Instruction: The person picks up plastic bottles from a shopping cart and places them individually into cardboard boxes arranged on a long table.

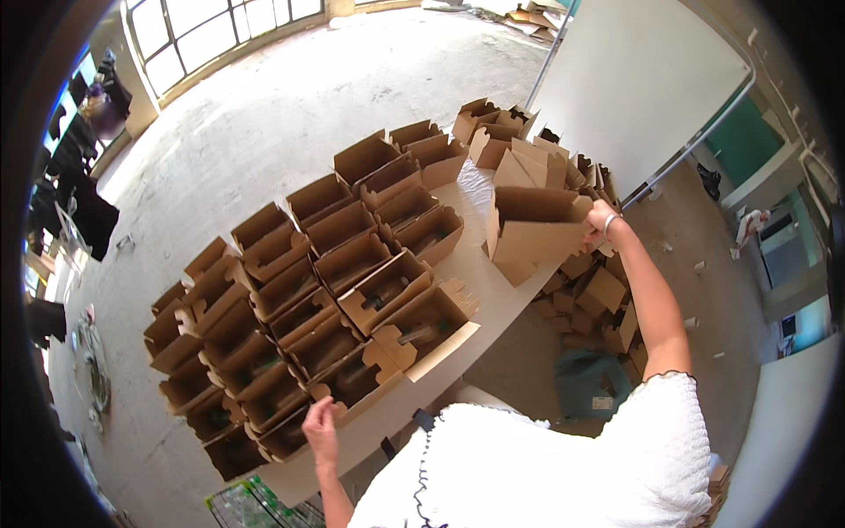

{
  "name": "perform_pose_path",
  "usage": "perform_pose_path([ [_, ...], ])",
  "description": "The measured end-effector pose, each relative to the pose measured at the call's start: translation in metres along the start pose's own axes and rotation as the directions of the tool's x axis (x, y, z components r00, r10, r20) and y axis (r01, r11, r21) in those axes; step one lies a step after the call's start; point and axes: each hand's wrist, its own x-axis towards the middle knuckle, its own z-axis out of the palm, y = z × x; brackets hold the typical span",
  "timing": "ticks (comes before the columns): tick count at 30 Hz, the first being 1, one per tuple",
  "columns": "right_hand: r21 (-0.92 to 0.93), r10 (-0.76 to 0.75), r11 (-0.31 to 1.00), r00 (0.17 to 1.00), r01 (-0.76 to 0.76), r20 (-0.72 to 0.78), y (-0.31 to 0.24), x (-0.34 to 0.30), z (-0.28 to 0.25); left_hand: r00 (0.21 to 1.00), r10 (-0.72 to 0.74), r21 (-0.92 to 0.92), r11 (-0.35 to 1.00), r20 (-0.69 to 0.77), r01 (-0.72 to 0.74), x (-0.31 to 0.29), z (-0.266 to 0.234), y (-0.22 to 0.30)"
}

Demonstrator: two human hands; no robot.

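My right hand [600, 220] grips the right end of an open cardboard box [537, 239], which is tilted over the right part of the table. My left hand [321, 427] has its fingers drawn together at the table's near edge, close to the front box [352, 380] of a packed group. Whether it pinches anything is too small to tell. Clear bottle-like items lie in some of these open boxes, such as the box at the right corner [427, 330]; shadow hides the insides of others.
Rows of open cardboard boxes [352, 255] cover much of the white table [475, 352]. More boxes [528, 163] crowd its far right end by a white panel [642, 88]. Folded cardboard [598, 295] and a teal bag [591, 385] lie below on the right. A rack of green-topped bottles [255, 503] stands below left.
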Motion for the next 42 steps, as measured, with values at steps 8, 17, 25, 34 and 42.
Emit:
perform_pose_path([
  [8,0.047,-0.086,0.995,0.995,0.084,0.043,-0.058,0.14,0.055,0.794,-0.227,-0.209,0.969,-0.564,0.128,-0.04,0.003,-0.03],
  [17,-0.062,-0.206,0.973,0.96,0.221,0.188,-0.057,0.354,0.175,0.374,-0.57,-0.483,0.821,-0.732,0.305,-0.123,0.174,0.005],
  [25,0.436,0.072,0.877,0.953,-0.201,0.295,-0.012,0.445,0.294,0.473,-0.552,-0.368,0.825,-0.687,0.428,-0.114,0.266,0.085],
  [34,0.305,0.099,0.922,0.908,-0.238,0.407,-0.014,0.5,0.32,0.492,-0.571,-0.383,0.815,-0.656,0.435,-0.098,0.307,0.11],
  [42,0.379,-0.016,0.896,0.837,-0.23,0.546,-0.007,0.493,0.309,0.589,-0.542,-0.339,0.838,-0.6,0.427,-0.072,0.304,0.104],
])
